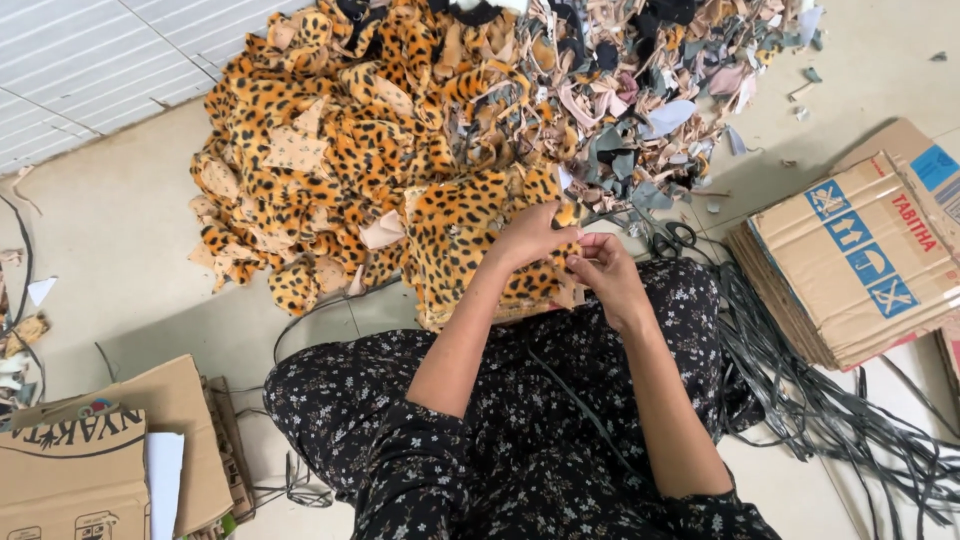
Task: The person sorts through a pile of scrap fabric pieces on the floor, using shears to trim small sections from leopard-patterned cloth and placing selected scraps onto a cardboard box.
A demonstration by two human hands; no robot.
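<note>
On the pale floor (120,230), a big heap of leopard-print pieces (340,150) lies far and left, seemingly unworked. Both the left hand (535,235) and right hand (605,270) have fingers pinched on one small leopard-print scrap (568,213) at the heap's near edge, scissors (672,238) just right.

- Leopard-print pieces (340,150): plush cloth with a short, soft, fuzzy nap; the undersides are plain tan and matt.
- Scrap heap (640,90): thin offcuts in beige, grey and black, mostly matt, some looking like smooth leatherette.
- Dress (520,430): thin woven cloth, dark, matt, with a small flower print.
- Flattened boxes (860,260): brown corrugated cardboard, dull and slightly rough.
- Strips (820,400): dark, narrow, smooth, with a faint sheen.
- Scissors (672,238): dark handles, probably plastic.
- Floor (110,230): smooth, pale, slightly glossy.
</note>
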